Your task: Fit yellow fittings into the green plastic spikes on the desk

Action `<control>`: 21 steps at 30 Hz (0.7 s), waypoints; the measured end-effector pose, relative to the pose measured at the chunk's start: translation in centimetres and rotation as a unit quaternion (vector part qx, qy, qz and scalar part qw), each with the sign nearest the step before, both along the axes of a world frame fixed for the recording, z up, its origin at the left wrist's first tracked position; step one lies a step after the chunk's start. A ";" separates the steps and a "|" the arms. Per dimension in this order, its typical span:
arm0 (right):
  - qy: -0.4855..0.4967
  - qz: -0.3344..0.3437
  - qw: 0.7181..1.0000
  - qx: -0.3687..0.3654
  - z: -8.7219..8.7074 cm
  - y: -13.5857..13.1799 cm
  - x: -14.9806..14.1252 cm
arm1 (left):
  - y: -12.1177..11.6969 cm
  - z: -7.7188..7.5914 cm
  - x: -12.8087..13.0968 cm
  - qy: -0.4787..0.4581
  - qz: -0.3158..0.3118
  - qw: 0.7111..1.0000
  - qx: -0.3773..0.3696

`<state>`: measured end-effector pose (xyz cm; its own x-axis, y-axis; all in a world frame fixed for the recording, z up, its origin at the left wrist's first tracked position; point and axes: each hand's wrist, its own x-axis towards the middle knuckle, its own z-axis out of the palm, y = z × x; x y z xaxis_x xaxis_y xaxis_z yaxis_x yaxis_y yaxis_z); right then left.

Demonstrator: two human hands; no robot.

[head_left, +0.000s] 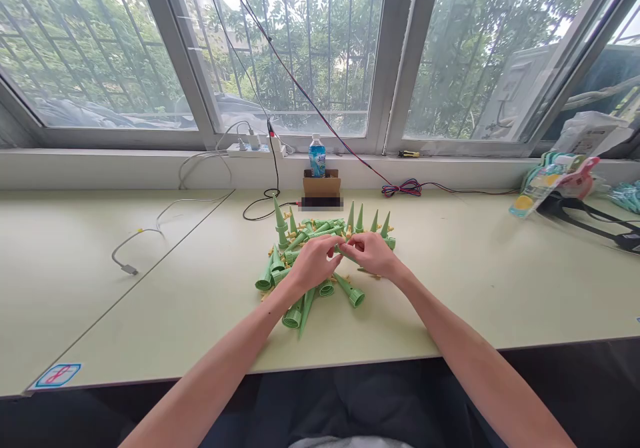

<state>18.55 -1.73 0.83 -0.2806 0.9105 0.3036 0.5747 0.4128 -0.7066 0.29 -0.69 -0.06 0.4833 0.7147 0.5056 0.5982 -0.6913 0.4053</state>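
- Working at a small join seems to be your step: both hands meet over the table (500, 275), fingertips nearly touching.
- Your right hand (371, 253) pinches a slim green spike (350, 255) between thumb and fingers, tilted, just above the table in the middle of the heap.
- Your left hand (317, 259) curls in from the other side, thumb and forefinger drawn close at the spike's end; you hide whatever they grip, so I cannot tell if it is a yellow fitting.
- Beyond your right hand, a row of upright cones (359, 218) stands with yellow bits beside them; loose cones, such as the one in front (357, 296), lie around your left hand.
- The next move likely calls for steadying the spike with your right fingers while your left lines up and presses or turns the small end squarely.
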 end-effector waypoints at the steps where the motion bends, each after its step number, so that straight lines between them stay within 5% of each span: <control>1: 0.000 0.005 1.000 0.002 0.1 -0.1 0.0 | 0.0 0.0 0.0 -0.001 0.003 1.000 0.001; 21: 0.082 -0.014 0.996 -0.016 0.9 0.3 0.8 | -0.1 0.3 0.0 -0.035 0.035 0.999 -0.005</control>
